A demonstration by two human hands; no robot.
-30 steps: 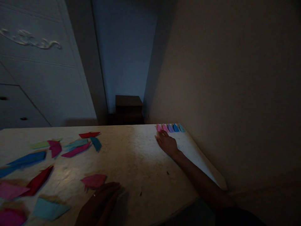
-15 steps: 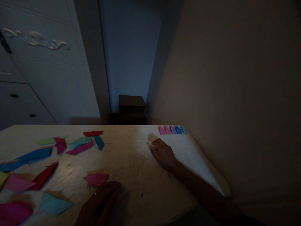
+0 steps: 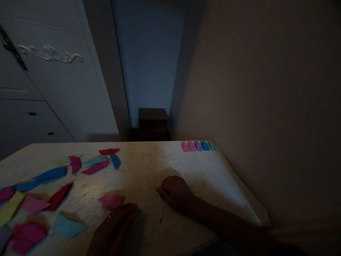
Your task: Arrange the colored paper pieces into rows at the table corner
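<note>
My left hand [image 3: 115, 225] rests low on the white table, its fingers stretched out side by side and a ring on one of them. Its fingertips lie right beside a pink folded paper piece [image 3: 112, 201]; whether they touch it, I cannot tell. My right hand [image 3: 176, 192] is over the middle of the table, fingers curled under and the thumb side toward the left. Its fingertips are in shadow, so anything in them is hidden. At the far right edge stand several small folded papers in a row: pink [image 3: 185, 146], purple [image 3: 198, 145], blue [image 3: 205, 145] and teal [image 3: 212, 145].
Loose folded papers lie over the table's left side, among them a red one [image 3: 60, 196], a light blue one [image 3: 69, 225], a magenta one [image 3: 29, 235] and a yellow one [image 3: 12, 208]. A wall [image 3: 253, 124] borders the right; a white cabinet [image 3: 71, 96] stands behind left.
My right hand has drawn back toward me and slightly left, away from the row of papers. My left hand has stayed by the pink paper. The view has turned slightly left.
</note>
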